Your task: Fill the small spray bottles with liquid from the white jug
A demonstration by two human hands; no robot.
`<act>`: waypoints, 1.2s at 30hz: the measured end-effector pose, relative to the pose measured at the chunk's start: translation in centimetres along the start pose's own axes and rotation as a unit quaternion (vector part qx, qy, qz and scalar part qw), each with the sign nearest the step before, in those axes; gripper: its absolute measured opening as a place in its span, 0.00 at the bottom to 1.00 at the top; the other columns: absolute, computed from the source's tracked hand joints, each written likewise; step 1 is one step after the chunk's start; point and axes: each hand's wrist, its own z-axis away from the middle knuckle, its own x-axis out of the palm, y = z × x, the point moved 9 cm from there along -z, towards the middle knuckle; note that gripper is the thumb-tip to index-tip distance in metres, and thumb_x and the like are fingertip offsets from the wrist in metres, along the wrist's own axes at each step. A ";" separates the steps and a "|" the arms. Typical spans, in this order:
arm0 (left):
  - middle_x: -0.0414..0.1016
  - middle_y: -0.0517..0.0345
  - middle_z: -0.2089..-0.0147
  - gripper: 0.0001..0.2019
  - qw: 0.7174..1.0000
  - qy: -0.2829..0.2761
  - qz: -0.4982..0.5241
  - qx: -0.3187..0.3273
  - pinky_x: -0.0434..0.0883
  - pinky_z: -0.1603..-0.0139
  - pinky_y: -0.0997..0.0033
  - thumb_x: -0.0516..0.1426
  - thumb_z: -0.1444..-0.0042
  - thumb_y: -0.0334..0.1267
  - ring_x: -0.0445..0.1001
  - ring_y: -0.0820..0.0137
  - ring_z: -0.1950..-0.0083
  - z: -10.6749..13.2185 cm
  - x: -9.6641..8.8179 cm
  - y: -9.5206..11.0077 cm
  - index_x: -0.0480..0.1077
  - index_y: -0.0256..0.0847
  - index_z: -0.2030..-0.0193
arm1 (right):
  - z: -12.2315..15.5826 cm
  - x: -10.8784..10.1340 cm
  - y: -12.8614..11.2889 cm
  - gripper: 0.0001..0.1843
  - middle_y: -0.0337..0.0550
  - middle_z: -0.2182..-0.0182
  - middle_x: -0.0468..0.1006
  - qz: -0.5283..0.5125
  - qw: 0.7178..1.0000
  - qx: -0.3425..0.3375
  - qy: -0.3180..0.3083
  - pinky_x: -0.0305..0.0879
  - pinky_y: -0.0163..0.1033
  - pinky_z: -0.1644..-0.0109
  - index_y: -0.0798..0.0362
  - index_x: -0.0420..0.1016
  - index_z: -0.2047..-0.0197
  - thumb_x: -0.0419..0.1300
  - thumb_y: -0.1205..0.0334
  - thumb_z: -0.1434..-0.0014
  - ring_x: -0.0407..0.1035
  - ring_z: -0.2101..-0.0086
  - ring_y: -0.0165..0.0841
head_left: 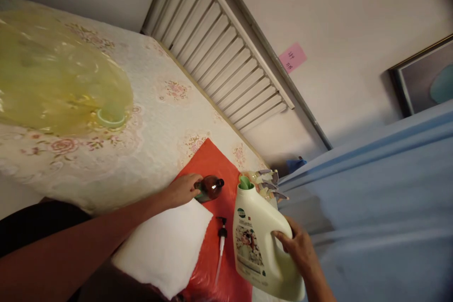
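My left hand [185,189] is closed around the lower part of a small amber bottle [212,186], whose dark neck points right. My right hand [295,245] grips the handle of a big pale-green detergent jug [253,226]. Its mouth is uncapped, and a green spout [245,182] shows inside. The jug stands near the amber bottle, tilted in view, without touching it. Between the hands a black pump head [222,232] with a pale dip tube lies on a red plastic sheet [208,160]. A folded white cloth [170,245] lies beside my left forearm.
A floral tablecloth [148,75] covers the table. On its left is a puffed yellow plastic bag [60,75] with a pale ring [111,120] at its edge. Sunglasses [271,181] lie behind the jug. A white radiator [219,47] borders the table, and blue fabric [382,207] hangs at right.
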 end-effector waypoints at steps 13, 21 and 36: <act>0.75 0.55 0.60 0.14 1.000 0.002 0.003 0.010 0.66 0.61 0.66 0.55 0.51 0.32 0.73 0.64 0.63 -0.1 0.1 -0.2 0.70 0.40 0.55 | -0.3 1.0 -2.3 0.36 0.44 0.65 0.84 0.092 0.993 -0.047 -0.059 0.69 0.37 0.69 0.54 0.76 0.42 0.63 0.51 0.54 0.73 0.72 0.38; 0.75 0.56 0.60 0.14 1.000 -0.001 0.001 0.008 0.65 0.62 0.67 0.55 0.50 0.32 0.73 0.64 0.62 0.0 0.0 0.0 0.70 0.41 0.56 | -1.6 1.2 -3.4 0.34 0.45 0.60 0.84 0.117 0.987 -0.069 -0.087 0.71 0.38 0.64 0.53 0.76 0.42 0.64 0.54 0.54 0.75 0.67 0.40; 0.75 0.57 0.61 0.13 1.000 -0.008 0.002 0.009 0.65 0.63 0.68 0.55 0.50 0.31 0.73 0.63 0.62 0.1 -0.3 0.6 0.70 0.42 0.57 | -2.9 1.3 -5.1 0.31 0.44 0.58 0.84 0.169 0.975 -0.083 -0.119 0.69 0.46 0.50 0.53 0.76 0.43 0.63 0.56 0.52 0.77 0.58 0.45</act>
